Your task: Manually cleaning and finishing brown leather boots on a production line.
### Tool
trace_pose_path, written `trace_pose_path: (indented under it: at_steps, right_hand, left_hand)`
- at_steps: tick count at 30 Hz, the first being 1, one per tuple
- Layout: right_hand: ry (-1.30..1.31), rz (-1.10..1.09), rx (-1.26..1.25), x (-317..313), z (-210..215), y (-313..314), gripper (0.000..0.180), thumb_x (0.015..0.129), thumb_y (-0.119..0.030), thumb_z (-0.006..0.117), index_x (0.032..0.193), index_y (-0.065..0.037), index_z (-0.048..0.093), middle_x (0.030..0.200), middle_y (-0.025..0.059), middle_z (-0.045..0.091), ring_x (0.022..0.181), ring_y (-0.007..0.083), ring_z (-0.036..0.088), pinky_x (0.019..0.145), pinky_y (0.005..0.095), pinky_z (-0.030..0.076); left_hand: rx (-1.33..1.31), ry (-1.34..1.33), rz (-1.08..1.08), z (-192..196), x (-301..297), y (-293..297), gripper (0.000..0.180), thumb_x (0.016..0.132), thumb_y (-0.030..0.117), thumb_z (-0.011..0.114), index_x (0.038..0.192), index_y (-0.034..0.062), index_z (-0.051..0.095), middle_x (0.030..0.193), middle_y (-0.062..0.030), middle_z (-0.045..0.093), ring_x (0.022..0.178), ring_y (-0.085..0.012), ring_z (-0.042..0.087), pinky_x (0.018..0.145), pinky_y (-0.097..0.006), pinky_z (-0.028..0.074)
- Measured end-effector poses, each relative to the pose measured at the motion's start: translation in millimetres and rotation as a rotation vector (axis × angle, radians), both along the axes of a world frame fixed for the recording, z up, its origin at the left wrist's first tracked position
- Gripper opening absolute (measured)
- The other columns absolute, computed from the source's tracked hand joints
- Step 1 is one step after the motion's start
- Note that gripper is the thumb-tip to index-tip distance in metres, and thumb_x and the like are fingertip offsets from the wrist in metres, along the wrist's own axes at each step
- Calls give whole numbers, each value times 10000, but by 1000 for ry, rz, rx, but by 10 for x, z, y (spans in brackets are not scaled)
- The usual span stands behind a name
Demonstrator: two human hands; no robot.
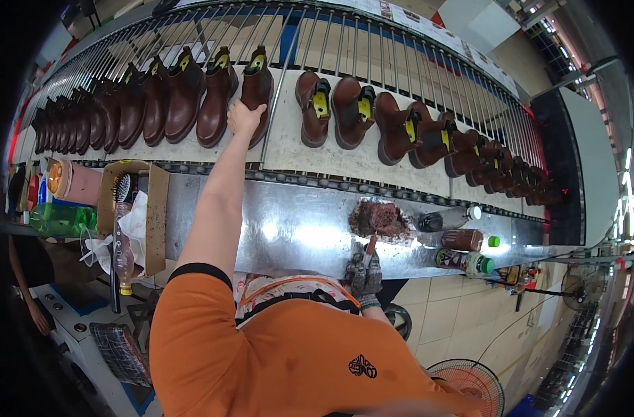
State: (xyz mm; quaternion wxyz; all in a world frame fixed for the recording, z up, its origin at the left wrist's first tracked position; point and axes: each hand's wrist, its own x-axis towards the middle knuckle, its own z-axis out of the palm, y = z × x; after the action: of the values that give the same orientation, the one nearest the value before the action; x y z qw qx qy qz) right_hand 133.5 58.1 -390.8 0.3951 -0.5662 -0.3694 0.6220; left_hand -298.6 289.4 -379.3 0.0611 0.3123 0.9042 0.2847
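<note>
My left hand [246, 119] reaches out to a brown leather ankle boot [256, 90] on the slatted conveyor, its fingers round the boot's lower side. Yellow shows inside the boot's opening. My right hand [364, 276], in a dirty grey glove, is close to my body at the edge of the metal table. A short, slim brown-ended stick [370, 245] stands up from its fingers; the rest of the stick is hidden in the glove. Just beyond it, a stained reddish-brown cloth or sponge [383, 219] lies on a smeared sheet.
Rows of similar boots [181, 90] stand left of my hand, and others [352, 115] are to the right. Bottles [463, 240] lie at the table's right. A cardboard box [157, 222] with a brush [122, 187] stands left, beside a green bottle [63, 219]. Another person's arm [32, 306] shows far left.
</note>
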Motion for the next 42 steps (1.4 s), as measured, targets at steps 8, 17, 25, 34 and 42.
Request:
trace_pose_path:
  at_steps: [8, 17, 25, 34, 42]
  right_hand:
    - [-397, 134, 163, 7, 33, 25, 240, 888, -159, 519, 1104, -53, 503, 646, 16, 516, 518, 107, 499, 447, 266, 399]
    - [-142, 123, -218, 86, 421, -56, 202, 859, -109, 561, 1046, -35, 580, 709, 20, 585, 573, 97, 547, 518, 255, 461]
    - [-916, 335, 535, 204, 200, 13, 553, 869, -318, 550, 1326, -47, 400, 1218, 213, 518, 1114, 382, 510, 926, 399, 428]
    - [-745, 210, 287, 307, 423, -74, 557, 875, -190, 550, 1374, -94, 320, 1224, 166, 507, 959, 252, 591, 797, 349, 497]
    - [121, -203, -97, -95, 635, -52, 491, 951, -212, 487, 1400, -227, 286, 952, 94, 618, 591, 182, 580, 429, 254, 466]
  left_hand:
    - [-220, -65, -87, 543, 211, -431, 749, 549, 513, 792, 1045, 1, 563, 1056, -177, 625, 996, -302, 607, 870, -396, 463]
    - [23, -347, -326, 798, 617, -1855, 597, 531, 417, 806, 902, -14, 623, 904, -153, 669, 811, -249, 650, 750, -340, 498]
    - [3, -366, -328, 774, 1244, -2591, 536, 586, 273, 813, 978, -11, 581, 877, -131, 655, 789, -223, 641, 716, -316, 501]
    - [379, -926, -394, 879, 808, -2034, 380, 901, 223, 467, 1205, 4, 529, 1086, -98, 612, 1005, -173, 571, 866, -293, 433]
    - [203, -1380, -753, 646, 618, -1365, 727, 953, 568, 198, 890, -4, 642, 826, -97, 642, 1006, -183, 547, 911, -294, 393]
